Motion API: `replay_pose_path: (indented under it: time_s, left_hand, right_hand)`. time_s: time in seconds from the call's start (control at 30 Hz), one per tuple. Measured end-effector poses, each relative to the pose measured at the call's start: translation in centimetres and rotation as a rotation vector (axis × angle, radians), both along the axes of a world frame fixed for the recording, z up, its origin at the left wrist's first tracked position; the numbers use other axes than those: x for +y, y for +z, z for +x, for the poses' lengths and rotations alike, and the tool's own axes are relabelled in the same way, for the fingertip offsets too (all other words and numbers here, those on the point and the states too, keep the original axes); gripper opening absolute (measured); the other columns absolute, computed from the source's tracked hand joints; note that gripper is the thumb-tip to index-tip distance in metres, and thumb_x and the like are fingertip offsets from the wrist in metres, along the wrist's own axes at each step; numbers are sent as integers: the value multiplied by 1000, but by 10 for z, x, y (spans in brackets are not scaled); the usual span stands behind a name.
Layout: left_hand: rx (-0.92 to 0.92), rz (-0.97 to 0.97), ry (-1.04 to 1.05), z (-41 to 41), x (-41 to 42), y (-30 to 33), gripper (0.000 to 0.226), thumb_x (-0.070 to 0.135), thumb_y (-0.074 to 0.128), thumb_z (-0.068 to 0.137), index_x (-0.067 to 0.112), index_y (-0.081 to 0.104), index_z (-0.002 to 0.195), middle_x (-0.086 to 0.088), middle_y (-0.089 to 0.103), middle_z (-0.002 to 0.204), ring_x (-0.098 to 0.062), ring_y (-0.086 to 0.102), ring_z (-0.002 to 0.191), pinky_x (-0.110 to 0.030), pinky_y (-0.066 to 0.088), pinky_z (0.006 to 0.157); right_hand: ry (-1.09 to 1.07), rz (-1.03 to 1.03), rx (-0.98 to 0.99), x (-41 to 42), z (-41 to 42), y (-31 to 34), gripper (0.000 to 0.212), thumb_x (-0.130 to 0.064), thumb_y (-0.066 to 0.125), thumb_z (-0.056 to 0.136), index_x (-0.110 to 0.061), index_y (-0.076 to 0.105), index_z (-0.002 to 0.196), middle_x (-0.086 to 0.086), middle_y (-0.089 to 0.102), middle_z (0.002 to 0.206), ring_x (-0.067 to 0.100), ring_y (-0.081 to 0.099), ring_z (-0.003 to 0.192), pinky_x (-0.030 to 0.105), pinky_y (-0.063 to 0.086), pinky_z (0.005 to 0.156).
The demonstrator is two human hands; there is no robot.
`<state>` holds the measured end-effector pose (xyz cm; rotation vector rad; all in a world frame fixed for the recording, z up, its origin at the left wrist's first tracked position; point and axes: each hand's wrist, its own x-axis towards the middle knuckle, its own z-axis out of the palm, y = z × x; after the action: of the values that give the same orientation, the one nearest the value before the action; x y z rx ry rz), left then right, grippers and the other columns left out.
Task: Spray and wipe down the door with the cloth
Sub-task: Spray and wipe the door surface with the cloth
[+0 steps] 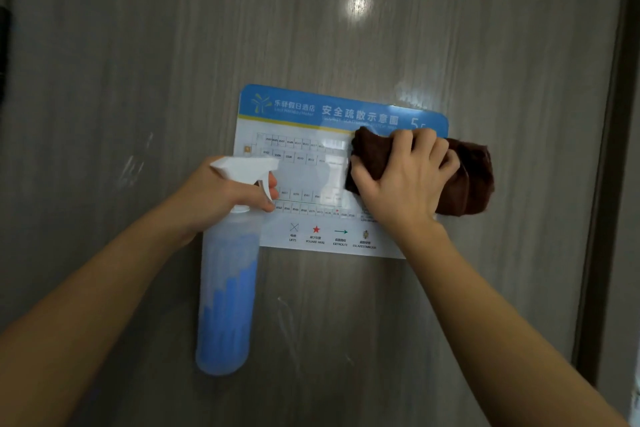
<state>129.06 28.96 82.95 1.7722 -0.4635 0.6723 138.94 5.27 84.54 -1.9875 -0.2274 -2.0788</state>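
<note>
- One broad grey wood-grain door (346, 28) fills the view, stretching well above, below and to both sides of the fingers; streaks of wet show on it below and to the left of the hands, so most of the panel, I judge, is left to wipe.
- One glossy evacuation plan sign (311, 177) is fixed to the door, lying directly under the right fingers; it should be wiped in overlapping passes with flat, even pressure, working past its edges onto the wood.
- The spray bottle (227, 288), partly full of blue liquid, hangs below the left hand (221, 194), whose fingers are curled round its neck, one at the trigger; better held away from the door while wiping.
- The dark brown cloth (464, 177), bunched, is pressed on the sign's right part by the right hand (401, 177), fingers curled over its top, thumb pinching its left edge.
- A clean fold turned outward would help avoid smearing.
</note>
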Motion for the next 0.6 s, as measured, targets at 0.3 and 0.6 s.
replay_pose_path:
  time_s: [0.3,0.6]
  left_hand:
    - [-12,-4,-23,1,14,-1,54,27,81,30,6,75,80,-6,77,83,-14,73,83,-21,57,75]
    - [-26,-30,-64,6,13,-1,50,22,81,28,7,76,76,-6,76,79,-15,73,78,-21,58,74]
  right_hand:
    - [27,-122,-12,-8,0,-65,58,-64,53,76,-9,56,92,13,52,97,29,41,92,49,32,89]
    - [32,-26,-4,6,-3,17,58,-64,54,76,-9,55,95,13,51,100,34,47,96,51,33,91]
